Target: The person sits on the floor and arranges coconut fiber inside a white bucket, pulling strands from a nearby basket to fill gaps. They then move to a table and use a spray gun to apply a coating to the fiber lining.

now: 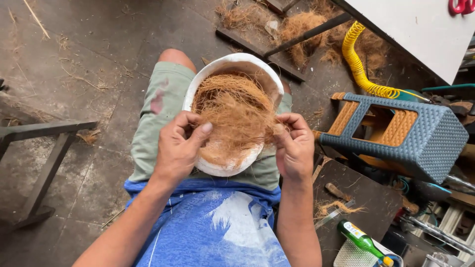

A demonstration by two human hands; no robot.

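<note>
- White bowl (225, 168) sits on the person's lap, tilted so its opening faces up toward the camera; far rim points away over the knees.
- Bowl is packed with brown coconut fibre (236, 111), a loose tangled wad that fills most of the hollow and stands a little above the rim.
- Left hand (179, 148) is at the bowl's left rim: fingers curled over the edge, thumb stretched across onto the fibre. It looks pinched on strands there, not just resting.
- Right hand (294, 144) is at the right rim, fingers bunched and clenched on a tuft of fibre at the wad's edge.
- Key relation: the wad lies between the two hands, directly ahead of both grips. Both hands are touching it, neither clearly nearer. The wad's long axis runs roughly away from the body, along the bowl.
- Can't tell whether either hand also bears the bowl's weight; the lap seems to carry it.
- Around: blue woven stool (410, 133) on its side to the right, yellow coiled hose (357, 64) beyond it, green bottle (361, 241) low right, more loose fibre on the floor (89, 64) ahead.
</note>
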